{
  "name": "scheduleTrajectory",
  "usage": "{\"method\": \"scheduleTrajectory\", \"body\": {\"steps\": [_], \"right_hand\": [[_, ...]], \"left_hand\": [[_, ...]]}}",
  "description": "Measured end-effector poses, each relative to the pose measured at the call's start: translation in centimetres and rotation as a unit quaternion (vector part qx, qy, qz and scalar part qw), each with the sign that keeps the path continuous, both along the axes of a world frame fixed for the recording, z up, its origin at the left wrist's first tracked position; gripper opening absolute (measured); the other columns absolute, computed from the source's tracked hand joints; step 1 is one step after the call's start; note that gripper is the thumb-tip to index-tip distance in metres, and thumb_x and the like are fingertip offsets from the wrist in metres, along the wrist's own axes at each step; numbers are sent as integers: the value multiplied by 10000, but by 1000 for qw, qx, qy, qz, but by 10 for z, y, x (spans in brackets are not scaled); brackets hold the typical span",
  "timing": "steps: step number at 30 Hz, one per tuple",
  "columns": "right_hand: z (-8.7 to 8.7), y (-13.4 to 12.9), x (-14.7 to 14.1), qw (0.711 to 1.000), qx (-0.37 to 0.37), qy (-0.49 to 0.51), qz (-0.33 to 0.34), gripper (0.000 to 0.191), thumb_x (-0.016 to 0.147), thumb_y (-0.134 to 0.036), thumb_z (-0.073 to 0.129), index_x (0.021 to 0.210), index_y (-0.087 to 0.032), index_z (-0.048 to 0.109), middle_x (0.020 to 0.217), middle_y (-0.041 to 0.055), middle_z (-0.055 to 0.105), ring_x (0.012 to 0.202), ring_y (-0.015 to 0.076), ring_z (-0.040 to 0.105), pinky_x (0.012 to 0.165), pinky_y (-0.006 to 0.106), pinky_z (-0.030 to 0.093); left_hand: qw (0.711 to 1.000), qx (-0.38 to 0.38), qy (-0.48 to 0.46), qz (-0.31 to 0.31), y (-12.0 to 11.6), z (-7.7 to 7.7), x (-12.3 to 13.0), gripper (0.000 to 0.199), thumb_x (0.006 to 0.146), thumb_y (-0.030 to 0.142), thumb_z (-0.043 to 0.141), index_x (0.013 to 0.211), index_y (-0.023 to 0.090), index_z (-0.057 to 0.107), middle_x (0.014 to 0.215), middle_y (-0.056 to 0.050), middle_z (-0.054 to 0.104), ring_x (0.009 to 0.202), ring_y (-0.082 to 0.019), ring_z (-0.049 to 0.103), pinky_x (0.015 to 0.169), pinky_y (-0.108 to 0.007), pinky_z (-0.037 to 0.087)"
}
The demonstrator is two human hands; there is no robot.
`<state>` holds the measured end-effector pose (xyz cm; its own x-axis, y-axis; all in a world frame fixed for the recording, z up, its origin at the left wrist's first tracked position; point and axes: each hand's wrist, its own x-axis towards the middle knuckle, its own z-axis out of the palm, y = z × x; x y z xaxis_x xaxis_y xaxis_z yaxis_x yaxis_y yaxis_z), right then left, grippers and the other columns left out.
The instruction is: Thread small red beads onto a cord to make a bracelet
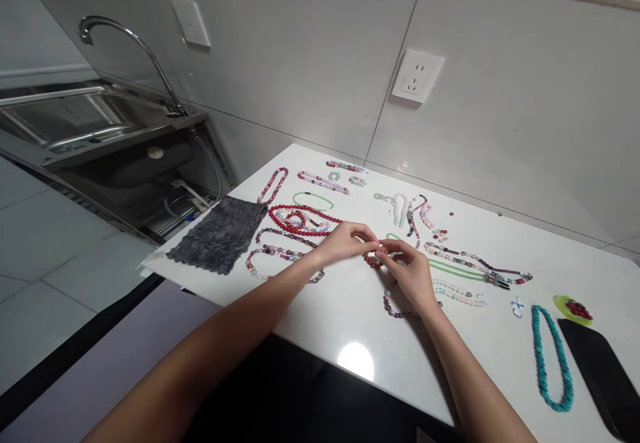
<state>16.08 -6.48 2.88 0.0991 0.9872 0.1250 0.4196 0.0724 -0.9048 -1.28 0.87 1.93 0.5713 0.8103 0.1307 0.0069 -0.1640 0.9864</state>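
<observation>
My left hand (349,241) and my right hand (407,266) meet above the middle of the white table, fingertips pinched together. A small string of red beads (371,260) hangs just below the fingertips. What the fingers pinch is too small to make out. Left of my left hand lies a long red bead necklace (280,223) with a smaller red ring of beads inside it. Below my right hand a strand of mixed dark red beads (391,309) rests on the table, partly behind the wrist.
A dark grey cloth (220,235) covers the table's left end. Green strands (457,269) and pliers (497,281) lie right of my hands. A turquoise necklace (539,349), a yellow-green dish (563,306) and a black object (603,376) are farther right. A sink (75,119) stands left.
</observation>
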Motion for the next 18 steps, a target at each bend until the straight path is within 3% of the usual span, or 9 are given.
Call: {"method": "scheduleTrajectory", "body": {"steps": [7,18], "right_hand": [[0,1,3,999,-21,39,28,283,849,-437,602,997,-221,709,1009,66,715,878,223,641,772,347,466],[-8,7,8,997,-23,67,-33,309,752,-455,709,921,-196,710,894,70,712,734,196,614,632,311,435]], "left_hand": [[1000,-4,4,-2,0,0,0,266,761,354,684,867,110,688,888,-99,704,837,-177,656,763,-270,509],[1000,16,7,6,0,0,1,219,773,321,662,861,122,684,881,-82,691,843,-164,640,789,-267,489]]}}
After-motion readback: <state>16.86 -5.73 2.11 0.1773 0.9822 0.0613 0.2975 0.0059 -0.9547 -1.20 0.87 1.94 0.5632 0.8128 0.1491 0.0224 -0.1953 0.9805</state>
